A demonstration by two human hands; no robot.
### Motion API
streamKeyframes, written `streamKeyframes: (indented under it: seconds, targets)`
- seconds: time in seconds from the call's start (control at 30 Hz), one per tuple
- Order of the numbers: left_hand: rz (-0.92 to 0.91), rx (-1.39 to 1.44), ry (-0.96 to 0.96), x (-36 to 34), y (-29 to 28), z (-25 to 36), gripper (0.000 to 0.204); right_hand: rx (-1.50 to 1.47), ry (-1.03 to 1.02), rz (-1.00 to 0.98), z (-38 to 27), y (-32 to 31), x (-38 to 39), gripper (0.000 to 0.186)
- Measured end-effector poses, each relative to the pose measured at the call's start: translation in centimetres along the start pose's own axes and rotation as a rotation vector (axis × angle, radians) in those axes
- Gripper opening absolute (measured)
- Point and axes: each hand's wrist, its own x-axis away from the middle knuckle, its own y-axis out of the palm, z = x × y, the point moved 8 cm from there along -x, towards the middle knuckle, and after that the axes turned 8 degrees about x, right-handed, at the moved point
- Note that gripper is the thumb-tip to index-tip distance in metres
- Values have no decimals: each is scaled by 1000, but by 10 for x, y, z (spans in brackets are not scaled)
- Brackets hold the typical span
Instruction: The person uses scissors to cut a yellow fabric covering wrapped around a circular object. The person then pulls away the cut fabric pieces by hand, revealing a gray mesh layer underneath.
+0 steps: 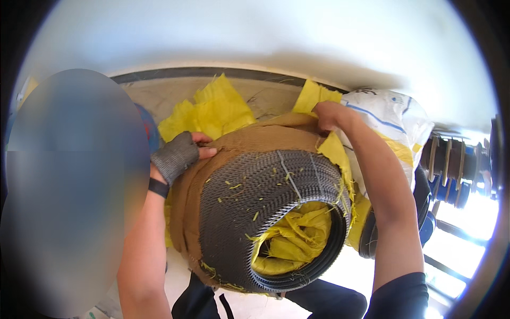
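A large coil of dark, finely toothed strip (239, 191) stands in front of me, its round opening facing me and stuffed with crumpled yellow woven sheeting (303, 234). Brown paper wrapping (265, 139) covers its far side and left flank. My left hand (183, 150), in a grey fingerless glove, has finger and thumb closed on the wrapping's edge at the coil's upper left. At the upper right, my bare right hand (330, 115) is closed around the gathered end of the brown paper, between yellow pieces; its fingertips are hidden. Two thin pale ties (288, 173) cross the coil.
Torn yellow woven sheeting (210, 111) lies behind the coil, by a pale wall (255, 32). A white printed sack (390, 114) stands at the right, near spools (451, 159) on a rack. Yellow scraps dot the coil. A blurred patch hides the left side.
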Motion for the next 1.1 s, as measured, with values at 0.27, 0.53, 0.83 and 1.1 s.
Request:
streamKeyframes:
  seconds: [0.27,0.53,0.83,1.1]
  targets:
    - [93,-131,99,-13,-11,5,44,41,94,278,42,22,33,22]
    - [361,-577,201,-9,-10,74,38,-33,112,65,68,54,61,21]
    - [342,-646,656,-25,16,88,31,-10,336,457,102,82,72,24]
    - [326,-671,671,-14,51,114,33,-320,127,875,57,3,160,44]
